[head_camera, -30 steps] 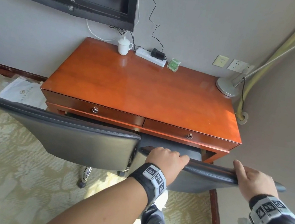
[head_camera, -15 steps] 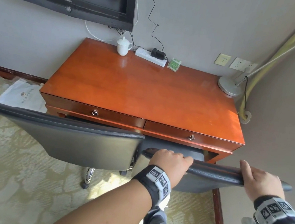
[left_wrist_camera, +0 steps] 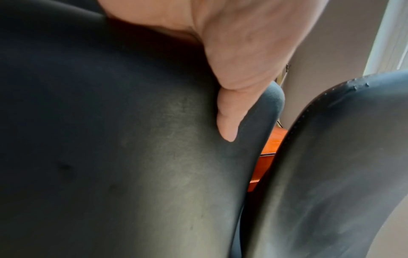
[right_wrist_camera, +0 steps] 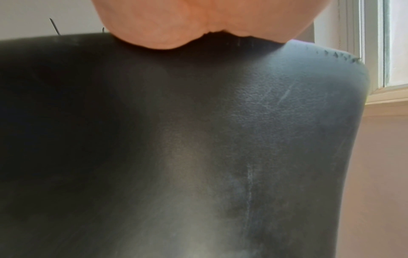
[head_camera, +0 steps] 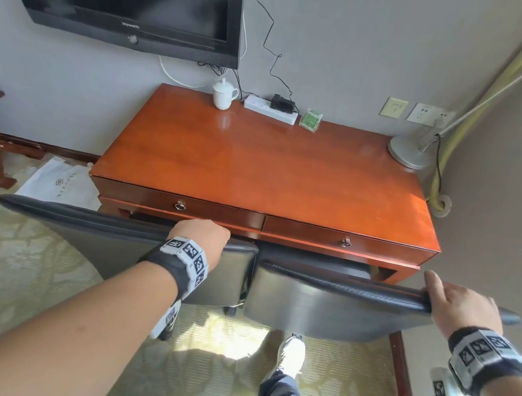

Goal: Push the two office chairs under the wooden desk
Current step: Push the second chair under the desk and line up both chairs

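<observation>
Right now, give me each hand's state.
Left hand: grips the left chair backrest top.
Right hand: grips the right chair backrest top.

Chairs (head_camera: 116, 239) black — desk (head_camera: 273, 169) reddish-brown — carpet (head_camera: 14, 266) pale green, floral.

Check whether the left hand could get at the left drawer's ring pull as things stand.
Probably yes: the left hand grips the left chair's backrest just below the ring pull, with nothing between them, though it must let go first.
</observation>
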Demonstrator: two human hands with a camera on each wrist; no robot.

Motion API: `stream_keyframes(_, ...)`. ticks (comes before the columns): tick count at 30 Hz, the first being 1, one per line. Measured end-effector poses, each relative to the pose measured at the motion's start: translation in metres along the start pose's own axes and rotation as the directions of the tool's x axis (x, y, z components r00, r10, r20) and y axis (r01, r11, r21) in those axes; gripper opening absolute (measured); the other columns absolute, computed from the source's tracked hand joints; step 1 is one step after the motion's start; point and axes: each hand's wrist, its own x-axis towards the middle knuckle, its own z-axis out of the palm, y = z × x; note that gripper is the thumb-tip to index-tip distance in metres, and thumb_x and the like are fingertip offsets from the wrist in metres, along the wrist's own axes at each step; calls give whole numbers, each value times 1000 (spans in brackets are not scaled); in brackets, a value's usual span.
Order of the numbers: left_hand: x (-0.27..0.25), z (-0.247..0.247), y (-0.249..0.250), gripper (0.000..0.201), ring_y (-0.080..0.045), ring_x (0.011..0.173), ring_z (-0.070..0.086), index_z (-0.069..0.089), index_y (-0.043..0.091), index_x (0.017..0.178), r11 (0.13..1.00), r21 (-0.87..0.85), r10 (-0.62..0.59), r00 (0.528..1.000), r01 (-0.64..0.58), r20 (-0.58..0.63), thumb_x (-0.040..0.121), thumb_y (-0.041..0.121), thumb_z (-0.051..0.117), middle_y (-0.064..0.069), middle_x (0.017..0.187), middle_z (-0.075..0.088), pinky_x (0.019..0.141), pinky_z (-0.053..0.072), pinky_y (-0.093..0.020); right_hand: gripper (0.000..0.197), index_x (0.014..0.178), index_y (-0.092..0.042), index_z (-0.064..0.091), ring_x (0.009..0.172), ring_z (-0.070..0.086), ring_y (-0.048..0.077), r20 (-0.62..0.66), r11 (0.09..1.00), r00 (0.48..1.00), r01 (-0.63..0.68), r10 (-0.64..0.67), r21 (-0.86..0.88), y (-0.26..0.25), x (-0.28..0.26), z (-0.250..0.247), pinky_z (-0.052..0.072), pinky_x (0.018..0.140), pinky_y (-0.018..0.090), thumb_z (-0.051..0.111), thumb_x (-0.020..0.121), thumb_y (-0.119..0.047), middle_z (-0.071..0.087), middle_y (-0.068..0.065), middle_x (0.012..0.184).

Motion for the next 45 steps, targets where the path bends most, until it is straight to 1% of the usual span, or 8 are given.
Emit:
stream_keyframes(8,-14,13,-19,4,-26,80,59,55,26,104,999,39,-3,1000,2,5,102,22,55,4,77,51,68,48,-37,67,66,-24,62,63,52,15,-3,1000,1000,-3,3,-27,-2,-3,1,40,92,40,17,107,-52,57,-4,61)
stream_keyframes(16,-11,10,-11,5,-26,80,58,54,27,102,1000,27,2,1000,-1,-3,102,23,56,4,77,50,69,49,-37,69,67,-26,62,64,55,11,-6,999,1000,4,-4,-34,-5,-4,4,41,95,40,13,106,-55,60,-5,63)
stream_keyframes(19,-11,10,-13,11,-27,81,57,60,25,113,1000,22,5,1000,-5,-13,103,24,56,1,87,58,69,46,-37,73,68,-24,66,69,59,19,-9,999,1000,6,-6,-38,-4,-4,7,38,94,40,11,105,-57,61,-3,63)
stream_keyframes(23,-9,10,-12,14,-28,83,56,61,26,115,1000,13,6,1000,-5,-18,102,23,56,-1,100,67,70,48,-37,75,68,-23,66,68,58,16,-19,1000,1000,9,-10,-30,-3,-4,6,36,93,40,11,105,-57,62,-2,63)
stream_keyframes(27,-4,11,-10,16,-28,82,56,61,26,113,1000,-6,10,1000,-10,-21,99,18,58,-1,100,67,70,48,-38,74,69,-25,66,72,61,18,-9,1000,1000,0,0,-25,-5,-5,7,37,98,40,10,104,-58,64,-3,66)
stream_keyframes(35,0,9,-1,17,-29,82,55,59,26,110,1000,0,22,1000,-22,-19,98,13,59,-3,104,68,71,49,-39,74,72,-28,68,70,59,9,-6,999,1000,-17,17,-38,-9,-7,9,37,101,40,8,104,-58,66,-7,67)
stream_keyframes(41,3,8,-2,19,-28,82,57,60,25,113,999,15,29,1000,-29,-8,98,13,56,-2,97,66,70,49,-39,76,68,-26,67,68,57,8,-30,998,999,-19,17,-66,-8,-2,11,37,101,40,9,104,-58,64,-7,63)
stream_keyframes(45,3,8,0,18,-27,80,56,58,25,113,999,17,28,1000,-28,-4,99,14,57,2,80,50,69,48,-38,75,65,-26,65,68,57,11,-62,995,998,-6,0,-100,-4,6,11,38,94,39,9,104,-56,62,-8,61)
